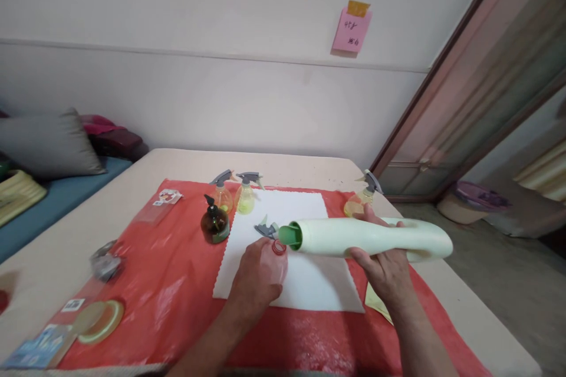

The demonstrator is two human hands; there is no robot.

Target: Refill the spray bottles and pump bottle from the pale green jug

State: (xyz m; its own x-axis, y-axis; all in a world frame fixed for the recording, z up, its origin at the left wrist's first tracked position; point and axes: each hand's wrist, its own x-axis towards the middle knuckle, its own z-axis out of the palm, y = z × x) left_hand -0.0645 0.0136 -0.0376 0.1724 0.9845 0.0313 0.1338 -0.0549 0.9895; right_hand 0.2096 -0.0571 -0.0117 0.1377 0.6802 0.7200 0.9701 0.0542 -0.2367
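My left hand (251,275) is wrapped round a clear pink bottle (276,266) with its cap off and its red-rimmed mouth facing up. In my right hand (388,271) lies a long pale-green detergent bottle (329,237), tipped almost level. Its darker green spout (288,235) is just above the pink bottle's mouth; I cannot make out any liquid flowing. Behind the pink bottle, a loose grey trigger spray head (265,229) rests on the white cloth (305,294). A yellow-tinted spray bottle (359,201) stands beyond my right hand.
On the red sheet (177,306) stand a brown pump bottle (215,225) and two spray bottles, one yellowish (245,200), one more orange (223,197). At left are plastic packaging (106,262) and a round yellow-green lid-like piece (101,323). A folded yellow cloth (375,301) lies right.
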